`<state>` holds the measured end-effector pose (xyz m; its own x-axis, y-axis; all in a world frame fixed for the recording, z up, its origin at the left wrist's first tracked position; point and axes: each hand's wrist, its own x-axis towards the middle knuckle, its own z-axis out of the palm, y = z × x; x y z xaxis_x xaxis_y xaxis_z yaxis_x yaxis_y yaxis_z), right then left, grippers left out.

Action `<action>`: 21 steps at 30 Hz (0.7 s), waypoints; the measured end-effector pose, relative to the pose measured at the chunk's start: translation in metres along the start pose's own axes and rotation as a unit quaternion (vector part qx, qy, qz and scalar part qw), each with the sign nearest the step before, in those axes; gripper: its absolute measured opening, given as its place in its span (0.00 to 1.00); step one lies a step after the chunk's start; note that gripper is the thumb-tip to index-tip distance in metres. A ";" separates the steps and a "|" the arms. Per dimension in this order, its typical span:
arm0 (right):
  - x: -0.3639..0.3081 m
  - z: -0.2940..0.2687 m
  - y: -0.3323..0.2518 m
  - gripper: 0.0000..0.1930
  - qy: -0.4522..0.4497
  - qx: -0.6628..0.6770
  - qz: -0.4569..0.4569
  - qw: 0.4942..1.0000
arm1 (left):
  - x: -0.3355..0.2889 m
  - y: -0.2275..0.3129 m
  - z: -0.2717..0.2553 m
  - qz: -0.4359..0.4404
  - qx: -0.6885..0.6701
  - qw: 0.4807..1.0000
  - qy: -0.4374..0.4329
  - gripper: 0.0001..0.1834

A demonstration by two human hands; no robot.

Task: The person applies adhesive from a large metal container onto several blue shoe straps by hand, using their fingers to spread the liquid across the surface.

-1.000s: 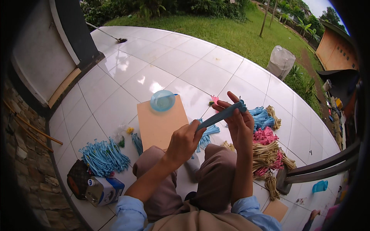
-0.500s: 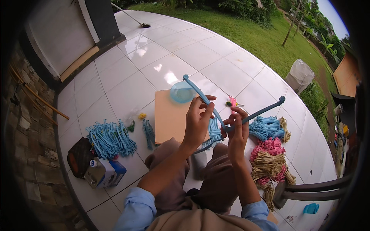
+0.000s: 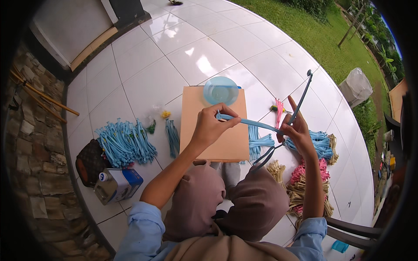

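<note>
A light blue tubular strap [image 3: 254, 123] with a knobbed end stretches between my hands. My left hand [image 3: 213, 124] pinches it close to the knob, above the tan board [image 3: 217, 145]. Farther right, my right hand [image 3: 299, 132] grips the strap's other part, where it meets a darker blue strap [image 3: 303, 95] that sticks up and ends in a knob. The right index finger points upward. A dark blue loop [image 3: 266, 155] hangs below that hand. On the board's far edge rests a translucent blue bowl [image 3: 209, 93], seemingly holding liquid.
Blue strap bundles [image 3: 126, 143] lie left, beside a metal can [image 3: 117, 185] and dark brown bag [image 3: 89, 161]. To the right are pink straps [image 3: 320, 167], beige straps [image 3: 300, 195] and a green-handled tool [image 3: 274, 108]. Chair-like dark bars [image 3: 352, 228] stand lower right.
My hands have moved apart, the left now at the light strap's knobbed end. The light strap has gone from steep to nearly level. The whole view has shifted.
</note>
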<state>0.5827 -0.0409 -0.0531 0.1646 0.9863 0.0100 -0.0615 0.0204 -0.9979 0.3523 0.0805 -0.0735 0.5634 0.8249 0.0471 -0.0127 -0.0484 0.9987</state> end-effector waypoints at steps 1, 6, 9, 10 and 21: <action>0.012 -0.005 0.018 0.47 -0.015 0.004 0.026 1.000 | 0.005 -0.017 -0.003 -0.017 0.031 0.999 0.002 0.06; 0.058 -0.019 0.085 0.55 -0.069 0.007 0.061 0.996 | 0.018 -0.082 -0.017 -0.022 0.124 0.992 0.012 0.06; 0.072 -0.023 0.117 0.57 -0.071 0.023 0.079 0.994 | 0.023 -0.101 -0.018 -0.059 0.136 0.988 0.029 0.05; 0.075 -0.023 0.124 0.57 -0.071 0.037 0.085 0.993 | 0.024 -0.103 -0.018 -0.053 0.150 0.987 0.037 0.05; 0.082 -0.018 0.140 0.56 -0.079 0.114 0.137 0.981 | 0.032 -0.093 -0.030 -0.056 0.278 0.958 -0.042 0.07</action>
<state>0.6052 0.0400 -0.1933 -0.0424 0.9726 -0.2288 -0.3028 -0.2307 -0.9247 0.3469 0.1278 -0.1645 0.6009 0.7948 -0.0848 0.4799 -0.2739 0.8335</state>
